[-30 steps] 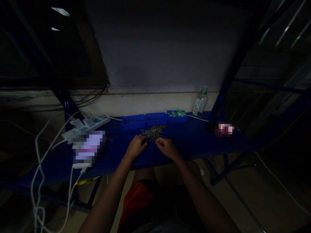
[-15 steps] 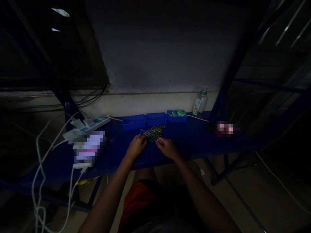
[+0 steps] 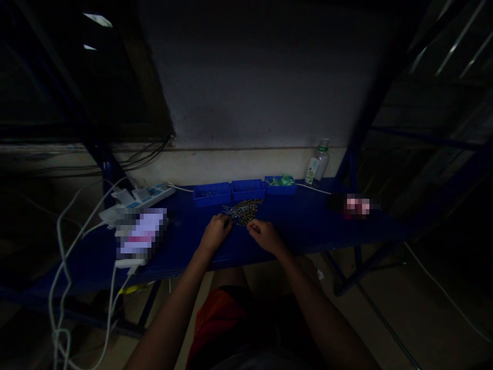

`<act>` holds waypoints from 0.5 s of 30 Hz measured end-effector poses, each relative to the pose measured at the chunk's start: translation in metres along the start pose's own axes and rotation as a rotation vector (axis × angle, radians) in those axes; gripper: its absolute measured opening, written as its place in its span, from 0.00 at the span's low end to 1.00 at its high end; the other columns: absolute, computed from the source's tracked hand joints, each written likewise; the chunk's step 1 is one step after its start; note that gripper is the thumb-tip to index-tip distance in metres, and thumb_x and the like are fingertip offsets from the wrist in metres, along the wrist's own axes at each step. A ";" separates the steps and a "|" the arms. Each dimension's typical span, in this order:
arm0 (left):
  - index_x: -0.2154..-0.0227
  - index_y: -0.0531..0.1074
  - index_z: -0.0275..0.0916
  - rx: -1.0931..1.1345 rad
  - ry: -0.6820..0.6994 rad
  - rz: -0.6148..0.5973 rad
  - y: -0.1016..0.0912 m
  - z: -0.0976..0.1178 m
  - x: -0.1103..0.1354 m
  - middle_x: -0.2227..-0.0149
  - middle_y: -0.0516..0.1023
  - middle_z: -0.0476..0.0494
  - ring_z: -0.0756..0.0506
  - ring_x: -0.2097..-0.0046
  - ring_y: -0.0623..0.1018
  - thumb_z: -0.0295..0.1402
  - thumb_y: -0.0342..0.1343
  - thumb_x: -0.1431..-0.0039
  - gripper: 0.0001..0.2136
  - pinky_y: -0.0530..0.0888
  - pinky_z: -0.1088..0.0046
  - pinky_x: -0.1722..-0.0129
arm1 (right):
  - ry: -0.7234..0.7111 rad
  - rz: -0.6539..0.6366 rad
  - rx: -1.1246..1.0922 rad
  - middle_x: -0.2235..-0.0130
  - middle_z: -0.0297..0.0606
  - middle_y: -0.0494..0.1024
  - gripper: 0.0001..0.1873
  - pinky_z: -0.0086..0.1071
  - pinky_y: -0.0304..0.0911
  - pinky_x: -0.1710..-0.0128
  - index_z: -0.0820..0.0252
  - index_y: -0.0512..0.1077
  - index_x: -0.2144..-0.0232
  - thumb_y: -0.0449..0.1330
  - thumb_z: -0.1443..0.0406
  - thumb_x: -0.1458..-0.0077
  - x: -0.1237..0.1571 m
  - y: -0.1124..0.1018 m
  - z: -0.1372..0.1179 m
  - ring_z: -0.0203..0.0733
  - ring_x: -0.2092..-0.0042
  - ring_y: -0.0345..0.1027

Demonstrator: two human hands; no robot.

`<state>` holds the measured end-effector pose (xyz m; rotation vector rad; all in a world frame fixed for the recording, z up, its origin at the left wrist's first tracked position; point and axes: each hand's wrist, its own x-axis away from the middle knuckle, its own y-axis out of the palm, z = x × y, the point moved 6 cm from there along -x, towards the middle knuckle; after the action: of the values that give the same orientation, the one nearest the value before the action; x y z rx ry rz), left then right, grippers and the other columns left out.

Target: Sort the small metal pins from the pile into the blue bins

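A pile of small metal parts lies on the blue table in front of me; thin silvery pins, perhaps screws, are on its left and darker brassy pieces on its right. My left hand rests at the pile's left front edge with its fingers curled closed. At the right front edge is my right hand, closed, thumb and fingertips pinched together beside the brassy pieces. Whatever either hand's fingers hold is too small and dark to make out.
Behind the pile stand a left blue bin, a middle blue bin and a right blue bin with green plastic. A clear bottle is at the back right. A power strip with white cables lies left, near a blurred-out device.
Almost nothing differs. Both hands stay at the pile's front edge, with only a very slight shift of the left fingers.
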<state>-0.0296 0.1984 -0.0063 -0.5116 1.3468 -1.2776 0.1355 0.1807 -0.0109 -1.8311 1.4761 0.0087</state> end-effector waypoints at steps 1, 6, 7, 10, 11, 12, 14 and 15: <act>0.70 0.70 0.37 0.001 0.000 0.000 0.000 0.000 0.000 0.69 0.71 0.42 0.44 0.64 0.70 0.32 0.47 0.43 0.08 0.65 0.70 0.62 | -0.002 0.004 0.002 0.73 0.32 0.74 0.08 0.24 0.58 0.70 0.58 0.70 0.70 0.51 0.65 0.46 0.000 0.000 0.000 0.34 0.71 0.67; 0.70 0.70 0.37 0.099 -0.075 0.072 -0.012 0.001 0.000 0.68 0.74 0.42 0.44 0.64 0.72 0.34 0.46 0.41 0.10 0.66 0.71 0.62 | -0.011 0.004 -0.008 0.73 0.33 0.74 0.08 0.24 0.58 0.71 0.59 0.70 0.69 0.51 0.65 0.46 0.000 -0.001 -0.001 0.34 0.71 0.67; 0.68 0.70 0.38 0.155 -0.097 0.092 -0.016 0.003 0.001 0.67 0.75 0.42 0.44 0.63 0.73 0.35 0.45 0.41 0.10 0.66 0.71 0.62 | -0.009 0.000 -0.012 0.72 0.33 0.74 0.08 0.24 0.58 0.71 0.58 0.70 0.69 0.51 0.65 0.46 0.000 -0.001 -0.001 0.34 0.71 0.67; 0.65 0.70 0.38 0.354 -0.117 0.124 -0.021 0.014 0.005 0.64 0.76 0.43 0.45 0.62 0.74 0.38 0.45 0.41 0.12 0.67 0.73 0.62 | 0.003 0.016 -0.016 0.72 0.33 0.74 0.08 0.25 0.59 0.70 0.58 0.70 0.68 0.51 0.65 0.46 -0.001 -0.002 0.001 0.34 0.71 0.67; 0.65 0.71 0.38 0.409 -0.104 0.114 -0.020 0.020 0.006 0.63 0.76 0.44 0.46 0.62 0.74 0.38 0.45 0.41 0.12 0.67 0.74 0.62 | 0.006 0.025 -0.019 0.72 0.33 0.74 0.08 0.25 0.59 0.69 0.58 0.70 0.67 0.51 0.65 0.46 -0.002 -0.002 0.001 0.34 0.70 0.68; 0.65 0.71 0.38 0.454 -0.088 0.089 -0.018 0.025 0.008 0.63 0.76 0.44 0.46 0.62 0.74 0.39 0.46 0.42 0.12 0.67 0.74 0.61 | 0.011 0.036 -0.023 0.72 0.33 0.74 0.08 0.25 0.60 0.68 0.58 0.70 0.66 0.52 0.65 0.46 -0.002 -0.003 0.002 0.34 0.70 0.68; 0.66 0.72 0.37 0.515 -0.074 0.024 -0.011 0.034 0.011 0.65 0.77 0.45 0.46 0.63 0.75 0.39 0.48 0.43 0.12 0.67 0.74 0.62 | 0.017 0.041 -0.039 0.71 0.34 0.74 0.08 0.26 0.60 0.67 0.58 0.69 0.64 0.52 0.64 0.46 -0.002 -0.003 0.002 0.35 0.69 0.68; 0.66 0.73 0.37 0.538 -0.078 -0.006 -0.008 0.036 0.012 0.66 0.77 0.45 0.46 0.64 0.75 0.39 0.49 0.44 0.12 0.68 0.75 0.63 | 0.016 0.035 -0.046 0.70 0.34 0.74 0.09 0.26 0.61 0.67 0.58 0.68 0.63 0.52 0.64 0.46 -0.002 -0.002 0.002 0.35 0.68 0.68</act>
<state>-0.0035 0.1719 0.0044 -0.1857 0.8839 -1.5356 0.1377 0.1839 -0.0101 -1.8454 1.5308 0.0460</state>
